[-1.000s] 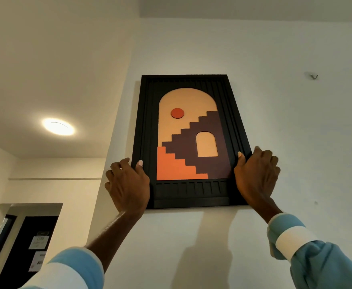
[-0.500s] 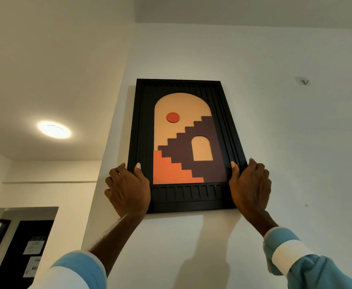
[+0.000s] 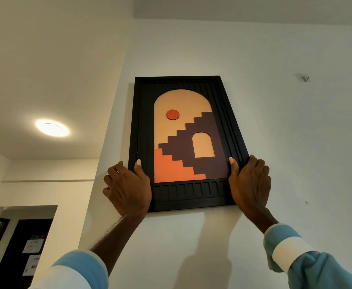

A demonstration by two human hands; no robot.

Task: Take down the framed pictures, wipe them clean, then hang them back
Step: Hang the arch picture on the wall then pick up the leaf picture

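Two hands hold a black framed picture [image 3: 183,142] by its lower part, one on each long side. The left hand [image 3: 129,188] clasps the left edge, thumb flat on the front and fingers curled at the outer edge. The right hand [image 3: 250,184] grips the right edge the same way, at about the same height.

The picture stands upright high on a white wall [image 3: 296,153], flat against it or nearly so. Its long axis runs straight up from the grip, so most of it lies above the hands. Whatever it hangs from is hidden behind it. Any lifting or seating would likely be a short vertical move, both hands sharing it equally.

Both arms reach steeply upward in pale blue sleeves. A bare wall hook [image 3: 305,78] sits well apart at upper right.
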